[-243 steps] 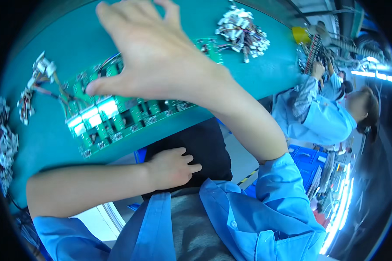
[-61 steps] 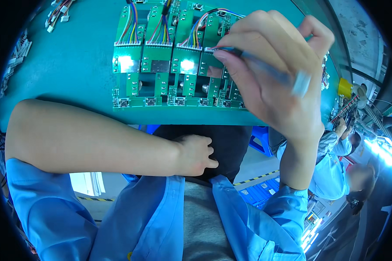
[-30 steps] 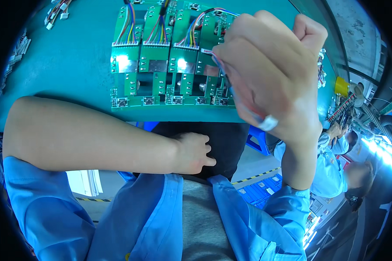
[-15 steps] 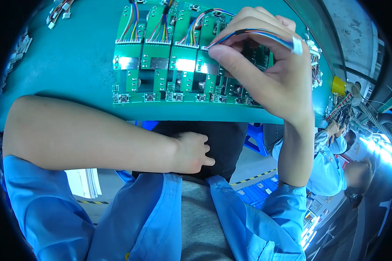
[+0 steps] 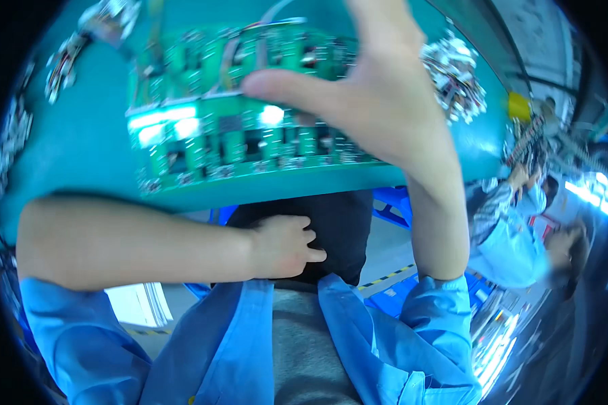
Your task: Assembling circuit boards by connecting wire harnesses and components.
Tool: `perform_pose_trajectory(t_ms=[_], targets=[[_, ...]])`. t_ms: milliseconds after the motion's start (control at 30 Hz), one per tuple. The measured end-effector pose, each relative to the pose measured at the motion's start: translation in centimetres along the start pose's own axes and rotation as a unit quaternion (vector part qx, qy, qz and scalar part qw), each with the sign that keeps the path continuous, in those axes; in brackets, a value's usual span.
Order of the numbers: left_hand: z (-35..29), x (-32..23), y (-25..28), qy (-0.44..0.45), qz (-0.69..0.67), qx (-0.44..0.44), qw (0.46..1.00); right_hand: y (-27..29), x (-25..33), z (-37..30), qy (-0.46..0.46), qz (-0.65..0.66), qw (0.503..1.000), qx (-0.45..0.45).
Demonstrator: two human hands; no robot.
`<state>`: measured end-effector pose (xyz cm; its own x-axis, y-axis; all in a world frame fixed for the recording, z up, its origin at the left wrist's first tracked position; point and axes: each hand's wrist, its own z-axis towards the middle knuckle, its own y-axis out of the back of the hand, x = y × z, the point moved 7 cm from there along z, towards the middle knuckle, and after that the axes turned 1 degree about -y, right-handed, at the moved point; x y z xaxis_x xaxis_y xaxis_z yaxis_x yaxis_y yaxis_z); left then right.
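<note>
My right hand is over the green circuit board panel, blurred by motion. Its thumb points left across the boards, wide of the fingers, which run up to the top edge of the view. Nothing shows between thumb and fingers. Thin wires rise from white connectors on the boards, smeared. A pale wire curves near the panel's far edge. Down on my dark-clothed lap lies my left hand, palm down, holding nothing, its fingers loosely bent and apart.
The panel lies on a green table mat. Wire bundles with white connectors are heaped at right and far left. A yellow object stands beyond the right edge. A co-worker in blue sits at right.
My right hand has opened from its pinch at a wire connector, swinging up and left. The wire over its fingers is out of sight. The view has shifted; my left hand stays on my lap.
</note>
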<state>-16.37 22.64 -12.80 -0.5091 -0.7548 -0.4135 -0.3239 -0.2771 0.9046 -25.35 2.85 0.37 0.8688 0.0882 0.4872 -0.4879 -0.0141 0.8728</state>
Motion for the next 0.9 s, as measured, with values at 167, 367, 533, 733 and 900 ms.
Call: perform_pose_trajectory(t_ms=[167,367,533,733,900], targets=[[0.0,0.2,0.8,-0.012,0.031,-0.05,0.998,0.7,-0.1,-0.3,0.025,-0.024,0.999,0.012],[0.1,-0.1,1.7,-0.022,0.045,-0.076,0.996,5.2,-4.6,-4.4,0.119,0.003,0.969,-0.215],[0.0,-0.5,1.9,-0.022,0.045,-0.081,0.995,12.8,-14.6,-10.2,-0.016,-0.214,0.918,-0.335],[-0.1,-0.2,2.0,-0.023,0.048,-0.077,0.996,11.2,-15.5,-9.3,-0.032,-0.316,0.901,-0.294],[-0.1,-0.1,1.8,-0.022,0.045,-0.097,0.994,14.0,-17.9,-9.6,-0.154,-0.047,0.943,-0.291]])
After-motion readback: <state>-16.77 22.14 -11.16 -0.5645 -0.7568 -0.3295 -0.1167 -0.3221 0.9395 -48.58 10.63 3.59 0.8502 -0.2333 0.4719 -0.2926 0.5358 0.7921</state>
